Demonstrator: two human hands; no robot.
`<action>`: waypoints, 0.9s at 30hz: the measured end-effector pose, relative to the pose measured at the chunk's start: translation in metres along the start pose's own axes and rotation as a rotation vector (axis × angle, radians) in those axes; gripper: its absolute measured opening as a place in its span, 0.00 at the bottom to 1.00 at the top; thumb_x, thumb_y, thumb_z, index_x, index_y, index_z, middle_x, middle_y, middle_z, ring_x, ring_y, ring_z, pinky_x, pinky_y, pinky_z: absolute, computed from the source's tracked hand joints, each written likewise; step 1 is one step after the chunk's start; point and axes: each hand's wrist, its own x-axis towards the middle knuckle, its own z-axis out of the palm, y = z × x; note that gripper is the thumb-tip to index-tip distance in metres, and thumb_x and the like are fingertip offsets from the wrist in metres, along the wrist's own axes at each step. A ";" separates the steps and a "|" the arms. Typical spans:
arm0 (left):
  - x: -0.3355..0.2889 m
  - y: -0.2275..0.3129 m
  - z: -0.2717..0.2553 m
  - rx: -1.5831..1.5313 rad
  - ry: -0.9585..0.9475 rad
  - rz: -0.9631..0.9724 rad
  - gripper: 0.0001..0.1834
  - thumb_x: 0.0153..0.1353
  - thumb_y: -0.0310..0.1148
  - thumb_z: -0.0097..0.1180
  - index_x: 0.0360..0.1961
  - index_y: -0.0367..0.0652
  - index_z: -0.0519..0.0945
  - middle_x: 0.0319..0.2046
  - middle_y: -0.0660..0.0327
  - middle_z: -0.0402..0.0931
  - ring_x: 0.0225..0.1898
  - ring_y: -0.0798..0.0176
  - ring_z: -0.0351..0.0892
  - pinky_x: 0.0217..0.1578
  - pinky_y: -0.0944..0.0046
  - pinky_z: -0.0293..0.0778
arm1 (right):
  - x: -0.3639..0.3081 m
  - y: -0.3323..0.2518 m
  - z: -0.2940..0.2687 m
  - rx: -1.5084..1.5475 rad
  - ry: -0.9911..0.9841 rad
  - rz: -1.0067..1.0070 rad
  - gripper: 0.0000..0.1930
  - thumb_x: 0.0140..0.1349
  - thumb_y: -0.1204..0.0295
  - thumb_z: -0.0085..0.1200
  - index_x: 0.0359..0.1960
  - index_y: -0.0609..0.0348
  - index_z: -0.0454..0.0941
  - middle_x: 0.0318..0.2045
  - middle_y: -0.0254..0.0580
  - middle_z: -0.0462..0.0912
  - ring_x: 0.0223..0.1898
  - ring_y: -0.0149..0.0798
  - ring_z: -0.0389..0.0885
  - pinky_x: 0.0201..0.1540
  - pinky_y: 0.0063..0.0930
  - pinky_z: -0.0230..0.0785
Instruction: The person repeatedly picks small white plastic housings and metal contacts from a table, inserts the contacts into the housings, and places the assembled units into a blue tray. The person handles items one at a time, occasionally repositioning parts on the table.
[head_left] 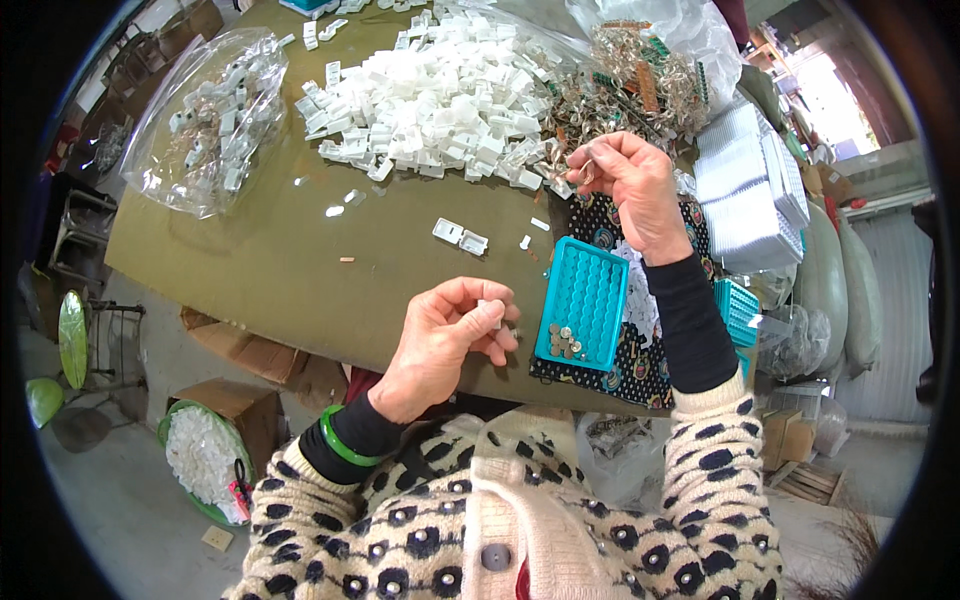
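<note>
My left hand (445, 338) is closed over the near part of the table, pinching a small white plastic piece (497, 312) mostly hidden by the fingers. My right hand (635, 190) is raised at the near edge of a tangled heap of wired parts (640, 85). Its thumb and forefinger are pinched on a thin wired part (587, 175), too small to make out fully. Between the hands lies a teal tray (577, 290) with rows of round hollows; several small round discs (564, 342) sit at its near end. An opened white plastic case (460, 236) rests left of the tray.
A large pile of white plastic cases (440, 100) covers the table's far middle. At the far left is a clear bag (215, 120) of parts. White stacked trays (745, 185) stand at the right, near another teal tray (737, 310). A green basin (205, 460) of white pieces stands on the floor.
</note>
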 end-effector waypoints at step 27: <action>0.010 0.011 0.018 -0.027 0.027 -0.006 0.06 0.67 0.31 0.56 0.42 0.41 0.79 0.27 0.64 0.78 0.28 0.68 0.80 0.27 0.69 0.78 | -0.010 0.019 -0.016 -0.299 0.249 -0.222 0.08 0.66 0.73 0.53 0.30 0.63 0.79 0.28 0.42 0.85 0.28 0.32 0.85 0.27 0.24 0.75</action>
